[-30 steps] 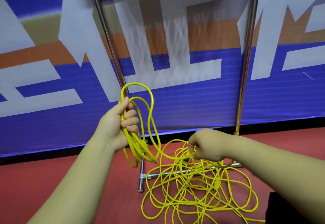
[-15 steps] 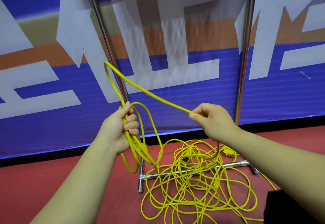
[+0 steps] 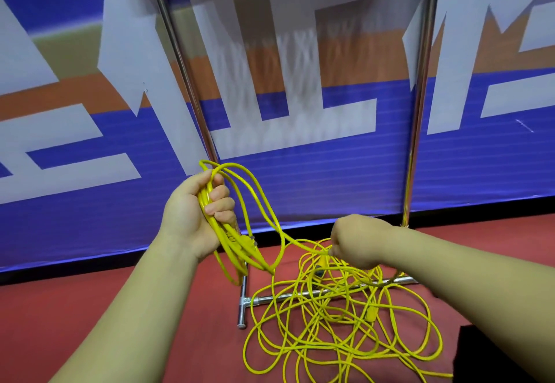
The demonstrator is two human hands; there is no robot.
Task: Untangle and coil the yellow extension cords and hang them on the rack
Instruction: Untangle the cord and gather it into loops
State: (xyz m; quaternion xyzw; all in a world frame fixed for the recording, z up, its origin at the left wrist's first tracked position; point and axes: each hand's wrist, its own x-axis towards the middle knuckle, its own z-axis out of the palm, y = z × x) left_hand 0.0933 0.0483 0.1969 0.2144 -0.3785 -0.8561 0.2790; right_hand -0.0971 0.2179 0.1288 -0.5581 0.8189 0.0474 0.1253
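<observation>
Behind everything, a wall banner (image 3: pixel 300 172) printed in blue, white and orange is seen, with a red floor (image 3: pixel 90 307) spread beneath it. A chrome-plated metal tube rack (image 3: pixel 420 97) is stood against the banner. One upright is seen just behind the left hand (image 3: pixel 189 217), the other just beyond the right hand (image 3: pixel 357 241). Its base bar (image 3: pixel 288 295) is laid on the floor below both hands.

A bundle of thin yellow extension cord loops (image 3: pixel 223 237) is gripped in the left hand, which is held the higher of the two. The fingers are curled round the gathered strands and the thumb is laid along them. The loops are seen arching above the fist and hanging below it, clear of the floor. A moulded yellow plug (image 3: pixel 246 243) is caught among the strands just under the fingers.

One strand (image 3: pixel 312 249) is led from the top of the bundle down to the right hand, where it is pinched by the curled fingers. That hand is held knuckles up, just above a tangled pile of yellow cord (image 3: pixel 330 331). The pile is heaped on the floor across the base bar, under the right hand and forearm.

A black object (image 3: pixel 495 352) is seen on the floor beside the right forearm; what it is cannot be told.
</observation>
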